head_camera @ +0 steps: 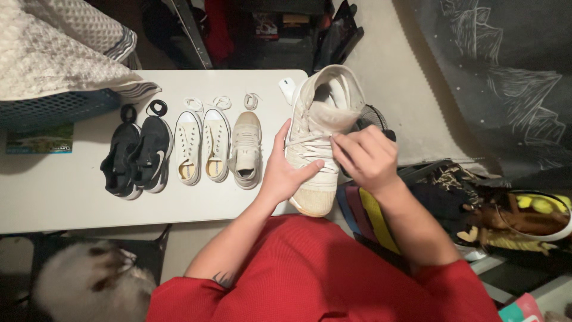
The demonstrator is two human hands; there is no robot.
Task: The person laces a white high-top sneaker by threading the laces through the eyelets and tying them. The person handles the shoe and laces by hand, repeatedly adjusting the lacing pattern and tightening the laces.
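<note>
Holding a beige high-top canvas sneaker point(319, 140) upright at the right edge of the white tabletop point(59, 191), we have our left hand point(285, 170) wrapped around its side, thumb pressed across the toe area, a firm grip on the shoe. Our right hand point(366, 156) pinches a pale lace point(307, 140) between fingertips at the lower eyelets, a narrow grip closed on the lace. Only the lowest rows look threaded; the upper eyelets and the open collar seem bare, so we judge most of the lacing remains.

To the left, 5 shoes lie in a row without laces: 2 black trainers point(136, 156), 2 white low canvas sneakers point(202, 146) and 1 beige sneaker point(245, 149). Coiled laces, black point(143, 110) and white point(220, 102), rest just above them, so those look undone.
</note>
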